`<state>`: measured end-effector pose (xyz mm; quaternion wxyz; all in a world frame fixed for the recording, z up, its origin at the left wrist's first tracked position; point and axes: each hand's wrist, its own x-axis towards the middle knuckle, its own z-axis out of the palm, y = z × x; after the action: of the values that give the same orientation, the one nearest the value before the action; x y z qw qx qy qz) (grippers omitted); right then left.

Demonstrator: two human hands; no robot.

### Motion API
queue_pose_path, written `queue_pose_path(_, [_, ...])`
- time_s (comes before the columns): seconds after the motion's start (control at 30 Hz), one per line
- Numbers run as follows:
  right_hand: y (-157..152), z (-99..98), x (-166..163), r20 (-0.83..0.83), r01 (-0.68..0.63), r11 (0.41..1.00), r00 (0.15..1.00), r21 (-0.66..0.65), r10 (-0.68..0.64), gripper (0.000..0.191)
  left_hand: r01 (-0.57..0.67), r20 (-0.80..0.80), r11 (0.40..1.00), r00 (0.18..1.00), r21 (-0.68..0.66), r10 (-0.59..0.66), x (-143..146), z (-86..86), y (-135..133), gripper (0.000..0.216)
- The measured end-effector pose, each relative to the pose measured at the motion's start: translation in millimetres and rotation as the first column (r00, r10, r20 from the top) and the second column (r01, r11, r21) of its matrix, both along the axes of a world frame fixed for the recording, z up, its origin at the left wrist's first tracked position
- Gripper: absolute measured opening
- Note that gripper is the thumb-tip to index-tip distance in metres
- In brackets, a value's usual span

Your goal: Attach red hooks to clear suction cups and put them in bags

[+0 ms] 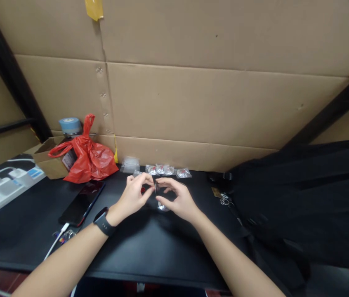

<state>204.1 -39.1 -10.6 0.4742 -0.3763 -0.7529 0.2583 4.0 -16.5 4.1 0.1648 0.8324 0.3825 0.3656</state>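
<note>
A small thin disc (157, 189), dark and shiny and seen nearly edge-on, stands between my two hands above the black table. My left hand (133, 193), with a black watch (104, 221) on its wrist, pinches it from the left with thumb and fingertips. Thumb and forefinger of my right hand (179, 201) close on its upper and lower edges, while the other fingers curl loosely. Below the right hand a shiny silver round piece (162, 206) lies on the table, partly covered. Something small and red (143, 190) shows behind my left fingers.
Along the cardboard wall (174, 103) lie several round pieces in clear bags (161, 169) and a stack of clear bags (130, 164). Left are a red plastic bag (90, 159), a phone (82, 203) and a power strip (10, 187). A black bag (307, 206) and keys (225, 200) are right.
</note>
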Motion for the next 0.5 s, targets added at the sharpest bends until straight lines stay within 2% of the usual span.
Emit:
queue_pose_path(0.1, [-0.1, -2.6, -3.0, 0.027, 0.02, 0.998, 0.999, 0.056, -0.021, 0.04, 0.01, 0.004, 1.0, 1.0, 0.026, -0.01, 0.4, -2.1, -1.1, 0.009])
queue_pose_path(0.2, [-0.6, -4.5, -5.5, -0.018, 0.014, 0.998, 1.0, 0.064, -0.013, 0.038, 0.024, -0.006, 0.998, 1.0, 0.051, -0.024, 0.6, -3.0, -2.4, 0.011])
queue_pose_path(0.4, [-3.0, -3.4, -6.2, -0.136, 0.014, 1.0, 0.991, -0.007, -0.015, 0.036, -0.015, 0.101, 0.999, 0.995, 0.032, 0.012, 1.6, 0.0, -2.6, 0.01])
queue_pose_path(0.5, [-3.4, -0.7, -4.4, -0.222, -0.029, 0.997, 0.975, -0.073, 0.012, 0.04, -0.042, 0.092, 0.998, 0.995, 0.044, 0.038, 1.7, -0.5, -2.0, 0.014])
